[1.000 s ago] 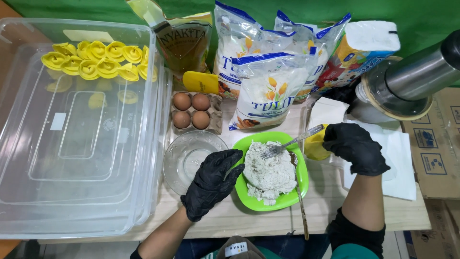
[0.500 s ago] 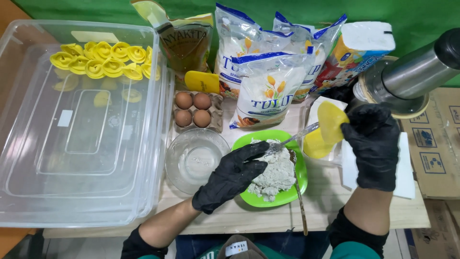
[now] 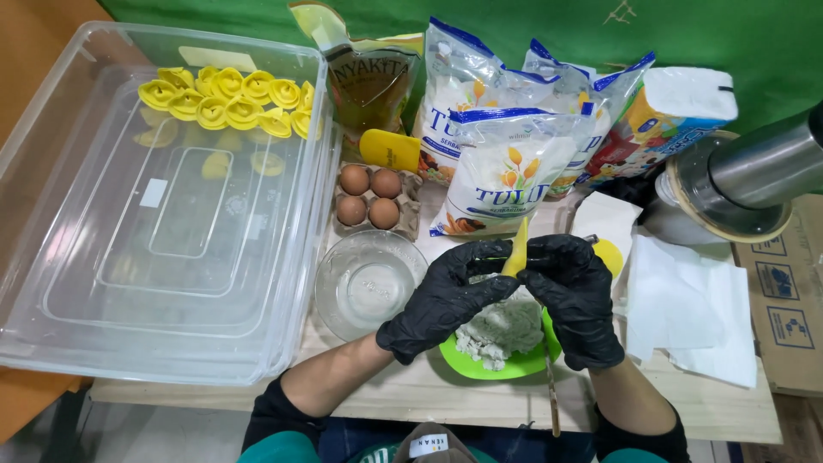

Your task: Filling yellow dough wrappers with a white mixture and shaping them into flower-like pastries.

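Note:
Both my hands wear black gloves and meet above a green plate (image 3: 480, 364) heaped with pale minced filling (image 3: 501, 330). My left hand (image 3: 446, 300) and my right hand (image 3: 574, 296) pinch a thin yellow dough wrapper (image 3: 518, 249) between them, held on edge. A small stack of yellow wrappers (image 3: 610, 254) lies just right of my right hand. A spoon handle (image 3: 551, 399) sticks out from under my right wrist toward me.
A clear glass bowl (image 3: 369, 283) with water stands left of the plate. Behind it sit an egg carton (image 3: 369, 197), flour bags (image 3: 501, 171) and an oil pouch (image 3: 369, 81). A big clear plastic box (image 3: 163, 214) with several folded yellow dumplings (image 3: 223, 99) fills the left. White paper (image 3: 686, 300) and a steel pot (image 3: 729, 184) lie right.
My right hand has brought the yellow wrapper from the stack at the right over the plate. My left hand has risen from the filling and joined it on the wrapper.

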